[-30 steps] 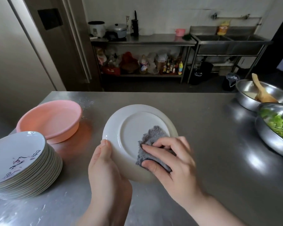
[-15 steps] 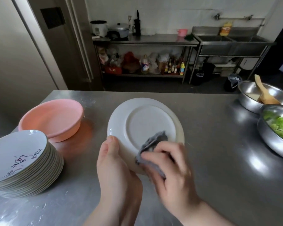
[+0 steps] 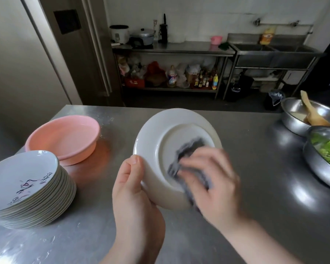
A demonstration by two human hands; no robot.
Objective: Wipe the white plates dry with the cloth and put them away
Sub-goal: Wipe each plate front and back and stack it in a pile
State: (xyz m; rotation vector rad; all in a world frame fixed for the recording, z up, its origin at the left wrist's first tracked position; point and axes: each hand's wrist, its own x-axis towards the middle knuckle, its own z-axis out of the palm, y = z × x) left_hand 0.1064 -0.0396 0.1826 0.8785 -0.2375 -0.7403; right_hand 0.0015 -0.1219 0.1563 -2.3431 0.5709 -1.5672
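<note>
A white plate [image 3: 160, 134] is held tilted above the steel table, its underside facing me. My left hand [image 3: 133, 191] grips its lower left rim, thumb on the edge. My right hand [image 3: 211, 183], blurred by motion, presses a grey cloth [image 3: 187, 155] against the plate's base ring. A tall stack of white plates [image 3: 27, 189] with dark writing on the top one stands at the table's left edge.
A pink plastic basin [image 3: 65, 138] sits behind the stack. At the right edge are a steel bowl of green leaves [image 3: 324, 159] and another steel bowl [image 3: 297, 115] holding a wooden spatula. The steel table [image 3: 255, 206] stretches between them.
The plate has tilted up and risen slightly. My right hand has rubbed the cloth from the plate's lower edge up across the base ring and is blurred with motion.
</note>
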